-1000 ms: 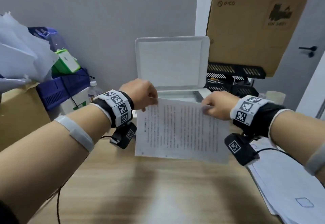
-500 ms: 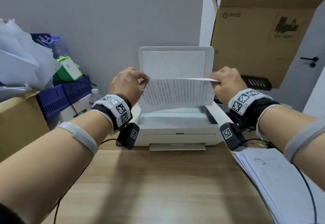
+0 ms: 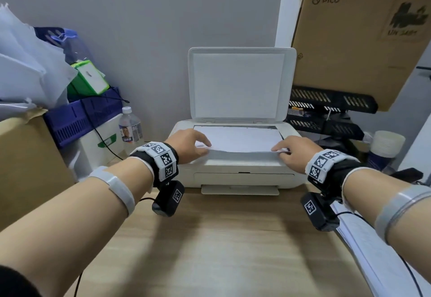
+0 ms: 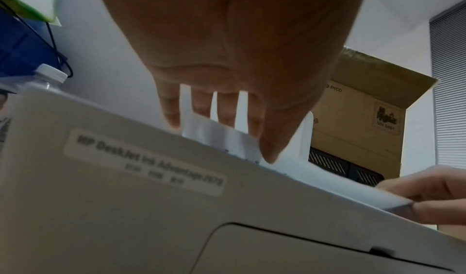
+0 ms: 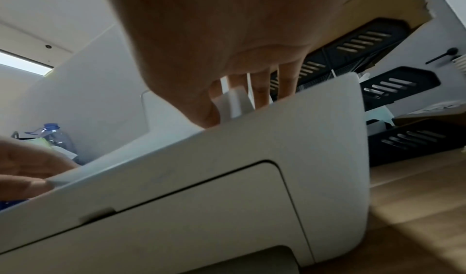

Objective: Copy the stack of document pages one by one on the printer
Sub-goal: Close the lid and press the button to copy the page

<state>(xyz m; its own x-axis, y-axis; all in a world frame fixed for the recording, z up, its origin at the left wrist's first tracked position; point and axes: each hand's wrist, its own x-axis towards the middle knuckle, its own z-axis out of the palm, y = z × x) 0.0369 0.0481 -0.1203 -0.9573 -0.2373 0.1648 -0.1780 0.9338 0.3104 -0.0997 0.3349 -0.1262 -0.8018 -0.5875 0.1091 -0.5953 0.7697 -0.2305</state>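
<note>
A: How do the fingers lie?

B: The left hand (image 3: 190, 144) pinches the page's (image 3: 240, 139) near left corner, thumb (image 4: 271, 148) under the edge, fingers (image 4: 171, 110) spread on top. The right hand (image 3: 295, 153) pinches the near right corner likewise.

A: And where is the page?

B: Blank side up on the printer's (image 3: 242, 175) scanner bed, its near edge raised slightly, the lid (image 3: 241, 82) upright behind. The stack (image 3: 377, 252) lies at the desk's (image 3: 210, 250) right.
</note>
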